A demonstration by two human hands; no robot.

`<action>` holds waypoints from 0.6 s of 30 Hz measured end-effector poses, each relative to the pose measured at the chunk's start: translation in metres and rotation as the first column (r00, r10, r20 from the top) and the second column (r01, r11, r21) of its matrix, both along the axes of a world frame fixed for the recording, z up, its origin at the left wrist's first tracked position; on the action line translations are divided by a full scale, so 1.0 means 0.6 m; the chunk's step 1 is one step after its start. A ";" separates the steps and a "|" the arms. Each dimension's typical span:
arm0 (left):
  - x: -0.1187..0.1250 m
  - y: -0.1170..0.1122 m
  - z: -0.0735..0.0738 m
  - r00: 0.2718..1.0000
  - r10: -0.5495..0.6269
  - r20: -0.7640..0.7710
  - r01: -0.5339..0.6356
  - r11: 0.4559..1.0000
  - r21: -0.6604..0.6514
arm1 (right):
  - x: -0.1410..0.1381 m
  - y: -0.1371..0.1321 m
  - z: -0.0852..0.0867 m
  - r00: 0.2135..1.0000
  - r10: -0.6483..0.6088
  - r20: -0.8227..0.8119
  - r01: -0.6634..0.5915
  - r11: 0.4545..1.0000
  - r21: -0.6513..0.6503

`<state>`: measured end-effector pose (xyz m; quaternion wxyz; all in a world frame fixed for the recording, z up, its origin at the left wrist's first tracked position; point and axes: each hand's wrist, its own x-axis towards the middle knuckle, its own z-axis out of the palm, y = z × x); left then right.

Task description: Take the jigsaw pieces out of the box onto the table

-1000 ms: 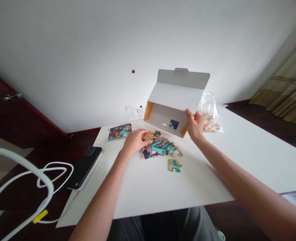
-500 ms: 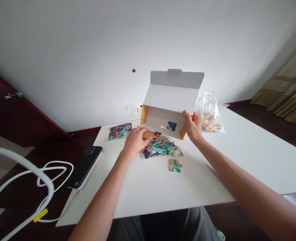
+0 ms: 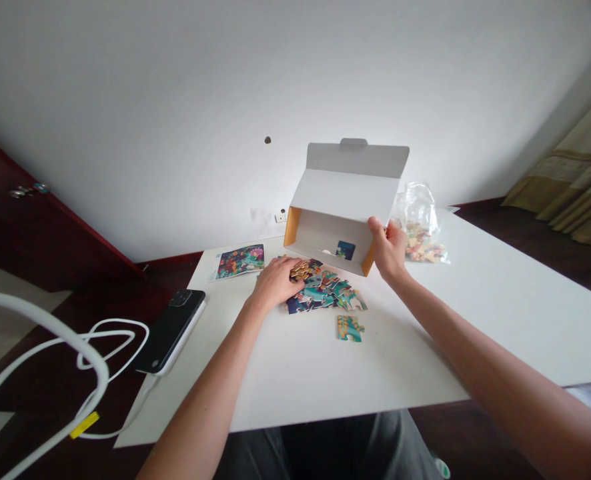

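Observation:
My right hand (image 3: 388, 250) grips the right end of an open cardboard box (image 3: 345, 193), white inside with orange side walls. The box is tilted with its opening towards me and its lid flap raised. Inside lies one dark blue jigsaw piece (image 3: 345, 250). Below the box, a heap of colourful jigsaw pieces (image 3: 323, 291) rests on the table. My left hand (image 3: 277, 281) touches the heap's left edge, thumb and fingers apart around some brown pieces; its fingertips are partly hidden. A single teal and yellow jigsaw piece (image 3: 350, 328) lies nearer to me.
A clear plastic bag (image 3: 422, 230) of more pieces stands right of the box on the white table (image 3: 505, 300). A colourful picture sheet (image 3: 240, 261) lies at the back left. On the left edge sits a black phone (image 3: 171, 331), with white cables (image 3: 93, 357) beyond it.
The box and my right hand have shifted very slightly right in the view. My left hand has moved slightly right along the heap, and its fingers look closer to the pieces.

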<state>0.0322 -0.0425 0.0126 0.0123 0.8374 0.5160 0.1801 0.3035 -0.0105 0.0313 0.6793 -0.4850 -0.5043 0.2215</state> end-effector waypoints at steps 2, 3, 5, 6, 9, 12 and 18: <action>0.002 -0.001 0.003 1.000 0.031 0.000 -0.031 1.000 0.003 | 0.001 0.001 -0.001 1.000 -0.002 0.003 0.002 1.000 0.002; 0.003 -0.001 0.004 0.998 0.055 0.004 -0.055 0.998 -0.001 | 0.001 0.001 -0.002 1.000 -0.001 0.005 0.001 1.000 0.004; 0.004 -0.002 0.007 0.994 0.102 0.028 -0.101 0.995 -0.021 | 0.002 0.002 -0.002 1.000 -0.001 0.012 0.001 1.000 0.006; 0.005 -0.002 0.008 0.991 0.123 0.047 -0.121 0.992 -0.036 | 0.003 0.002 -0.002 1.000 -0.003 0.018 0.003 1.000 0.006; 0.006 0.001 0.009 0.977 0.176 0.118 -0.167 0.983 -0.082 | 0.005 0.002 -0.003 0.999 -0.006 0.032 0.006 1.000 0.002; 0.006 0.005 0.008 0.958 0.213 0.194 -0.186 0.971 -0.148 | 0.007 0.003 -0.003 0.999 -0.009 0.041 0.009 1.000 -0.005; 0.002 0.015 -0.001 0.938 0.234 0.257 -0.199 0.967 -0.156 | 0.005 0.001 0.000 0.999 -0.012 0.033 0.012 1.000 -0.001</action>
